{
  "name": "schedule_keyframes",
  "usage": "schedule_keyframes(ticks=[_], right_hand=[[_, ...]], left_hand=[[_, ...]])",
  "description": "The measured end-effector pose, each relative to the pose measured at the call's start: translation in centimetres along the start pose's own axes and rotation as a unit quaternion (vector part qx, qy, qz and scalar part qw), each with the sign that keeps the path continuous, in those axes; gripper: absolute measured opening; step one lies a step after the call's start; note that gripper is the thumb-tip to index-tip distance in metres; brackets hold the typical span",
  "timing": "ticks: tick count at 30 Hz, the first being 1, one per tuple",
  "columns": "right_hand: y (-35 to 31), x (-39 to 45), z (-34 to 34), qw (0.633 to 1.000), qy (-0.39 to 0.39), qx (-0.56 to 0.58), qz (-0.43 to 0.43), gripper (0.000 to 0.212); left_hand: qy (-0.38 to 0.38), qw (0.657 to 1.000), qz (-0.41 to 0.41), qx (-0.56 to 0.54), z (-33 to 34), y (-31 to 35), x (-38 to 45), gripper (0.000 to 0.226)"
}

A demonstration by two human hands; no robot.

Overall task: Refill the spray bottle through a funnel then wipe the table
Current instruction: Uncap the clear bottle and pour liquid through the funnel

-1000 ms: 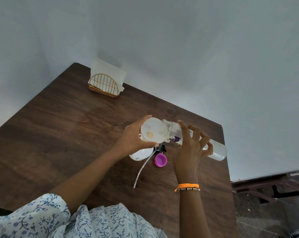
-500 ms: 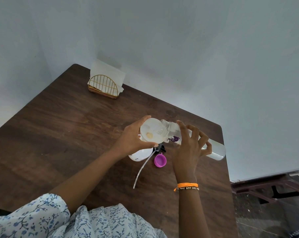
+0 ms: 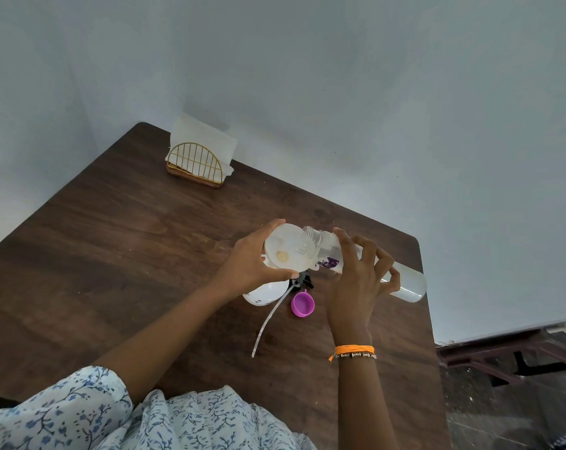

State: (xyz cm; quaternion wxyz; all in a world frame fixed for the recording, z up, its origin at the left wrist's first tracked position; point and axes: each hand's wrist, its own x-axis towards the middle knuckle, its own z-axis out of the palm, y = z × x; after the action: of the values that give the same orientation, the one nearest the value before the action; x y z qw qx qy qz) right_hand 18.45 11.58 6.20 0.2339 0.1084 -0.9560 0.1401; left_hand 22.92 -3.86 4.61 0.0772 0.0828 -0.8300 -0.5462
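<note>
My left hand [image 3: 247, 263] grips the rim of a white funnel [image 3: 285, 251] that stands in a white spray bottle [image 3: 264, 293] on the brown table [image 3: 113, 254]. My right hand [image 3: 356, 280] holds a clear refill bottle [image 3: 405, 284] tipped almost flat, its open mouth over the funnel's bowl. The spray head with its long dip tube [image 3: 272, 316] lies on the table just in front of the bottle. Beside it rests a purple cap [image 3: 302, 304], open side up.
A gold wire napkin holder [image 3: 199, 165] with white napkins stands at the table's far left corner, against the wall. The table's right edge runs close to my right arm, with dark floor and a bench frame [image 3: 509, 355] beyond it.
The hands, funnel and refill bottle hold nearly the same pose; the refill bottle's far end has dipped very slightly.
</note>
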Motion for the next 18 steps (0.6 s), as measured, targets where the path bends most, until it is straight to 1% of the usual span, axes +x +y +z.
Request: schedule_keyframes(ticks=[7, 15, 18], right_hand=[[0.14, 0.01, 0.17, 1.000, 0.006, 0.003, -0.002, 0.079], [0.18, 0.06, 0.34, 1.000, 0.013, -0.007, -0.001, 0.085], [0.20, 0.07, 0.35, 1.000, 0.014, -0.007, -0.003, 0.083]], left_hand=[[0.000, 1.000, -0.010, 0.022, 0.02, 0.18, 0.03, 0.086], [0.001, 1.000, -0.010, 0.016, -0.04, 0.20, -0.08, 0.086], [-0.002, 1.000, -0.011, 0.013, -0.05, 0.18, -0.04, 0.087]])
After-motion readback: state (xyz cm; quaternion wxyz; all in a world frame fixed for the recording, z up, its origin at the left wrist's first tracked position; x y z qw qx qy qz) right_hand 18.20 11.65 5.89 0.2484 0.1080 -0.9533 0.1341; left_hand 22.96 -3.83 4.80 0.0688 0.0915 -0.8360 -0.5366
